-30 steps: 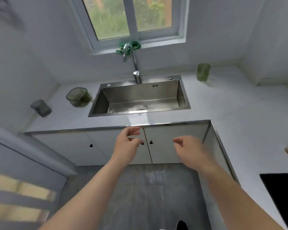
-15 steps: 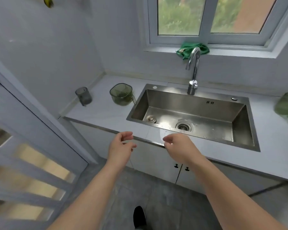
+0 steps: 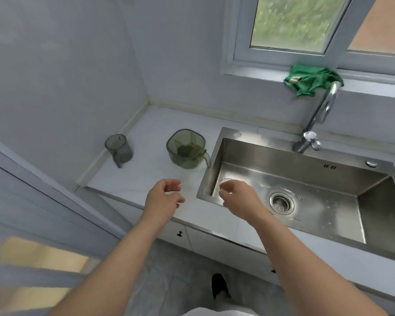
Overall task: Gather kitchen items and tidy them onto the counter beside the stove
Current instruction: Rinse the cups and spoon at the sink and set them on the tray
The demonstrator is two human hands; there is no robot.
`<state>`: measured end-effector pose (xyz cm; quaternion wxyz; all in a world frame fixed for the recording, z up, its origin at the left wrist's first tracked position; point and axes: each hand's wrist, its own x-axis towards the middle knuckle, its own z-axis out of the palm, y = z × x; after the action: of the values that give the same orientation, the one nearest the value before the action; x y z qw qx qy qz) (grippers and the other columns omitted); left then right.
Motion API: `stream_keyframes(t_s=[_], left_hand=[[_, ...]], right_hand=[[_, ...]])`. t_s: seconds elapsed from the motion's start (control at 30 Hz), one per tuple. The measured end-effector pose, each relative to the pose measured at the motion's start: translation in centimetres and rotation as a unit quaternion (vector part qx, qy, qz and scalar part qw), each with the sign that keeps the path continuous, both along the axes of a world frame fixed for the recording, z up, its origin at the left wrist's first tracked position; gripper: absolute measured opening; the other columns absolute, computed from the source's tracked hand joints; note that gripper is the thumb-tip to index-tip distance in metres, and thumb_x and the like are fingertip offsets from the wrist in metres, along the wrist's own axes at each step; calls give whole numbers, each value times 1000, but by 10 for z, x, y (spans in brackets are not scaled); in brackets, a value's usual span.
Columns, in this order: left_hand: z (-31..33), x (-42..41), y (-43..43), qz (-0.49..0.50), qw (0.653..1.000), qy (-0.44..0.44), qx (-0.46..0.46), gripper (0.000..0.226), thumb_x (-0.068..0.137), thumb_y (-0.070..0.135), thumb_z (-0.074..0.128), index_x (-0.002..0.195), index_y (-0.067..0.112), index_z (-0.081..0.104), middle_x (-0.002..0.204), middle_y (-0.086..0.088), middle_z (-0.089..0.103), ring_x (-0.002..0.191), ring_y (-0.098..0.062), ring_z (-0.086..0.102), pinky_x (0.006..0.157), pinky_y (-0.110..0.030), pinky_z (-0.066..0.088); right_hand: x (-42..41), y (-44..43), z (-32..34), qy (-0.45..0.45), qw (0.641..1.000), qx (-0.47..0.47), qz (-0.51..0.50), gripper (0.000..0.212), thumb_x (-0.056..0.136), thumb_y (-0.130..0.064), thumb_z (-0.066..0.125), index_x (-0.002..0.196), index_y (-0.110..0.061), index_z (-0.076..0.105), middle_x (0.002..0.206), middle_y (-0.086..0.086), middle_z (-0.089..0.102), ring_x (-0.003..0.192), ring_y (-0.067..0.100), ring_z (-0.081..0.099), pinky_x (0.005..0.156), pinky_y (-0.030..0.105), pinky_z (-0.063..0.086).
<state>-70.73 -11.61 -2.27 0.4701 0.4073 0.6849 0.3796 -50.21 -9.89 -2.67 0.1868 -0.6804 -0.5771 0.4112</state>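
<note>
A clear green measuring jug (image 3: 185, 148) with a handle stands on the white counter (image 3: 146, 176), just left of the sink. A smaller grey cup (image 3: 119, 148) stands further left, close to the wall. My left hand (image 3: 162, 199) hovers over the counter's front edge, below the jug, with its fingers loosely curled and nothing in it. Over the sink's front left corner my right hand (image 3: 236, 199) hangs the same way, fingers loosely curled and empty. Both hands are apart from the jug and the cup.
The steel sink (image 3: 306, 179) has a drain and a chrome tap (image 3: 315, 128) behind it. A green cloth (image 3: 310, 80) lies on the window sill. A door frame stands at the left. White cabinet doors run below the counter.
The view has swung left and drawn nearer, so the jug and grey cup are now close in front. Both hands have moved forward over the counter edge, still empty.
</note>
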Motion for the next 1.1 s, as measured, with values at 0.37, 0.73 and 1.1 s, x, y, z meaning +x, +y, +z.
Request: stream_keyframes(t_s=[0.37, 0.73, 1.1], left_hand=[[-9, -57, 117, 21, 997, 55, -57, 35, 85, -7, 57, 111, 16, 63, 105, -2, 65, 88, -25, 70, 76, -34, 55], [-41, -155, 192, 234, 968, 78, -47, 45, 93, 18, 60, 133, 2, 46, 98, -13, 62, 62, -18, 61, 64, -35, 52], [-71, -229, 235, 168, 953, -107, -230, 45, 101, 49, 43, 102, 5, 53, 81, -12, 48, 68, -25, 56, 62, -40, 54]], right_hand=[[-40, 188, -60, 101, 987, -61, -112, 55, 93, -49, 56, 137, -17, 47, 122, -1, 62, 70, 17, 71, 55, 28, 49], [-69, 220, -97, 83, 978, -175, -73, 42, 91, -53, 52, 87, -12, 60, 84, 5, 66, 59, 23, 62, 51, 27, 43], [-130, 180, -74, 292, 902, -154, -277, 37, 85, -49, 67, 74, -13, 61, 73, 4, 55, 51, 15, 30, 54, 27, 31]])
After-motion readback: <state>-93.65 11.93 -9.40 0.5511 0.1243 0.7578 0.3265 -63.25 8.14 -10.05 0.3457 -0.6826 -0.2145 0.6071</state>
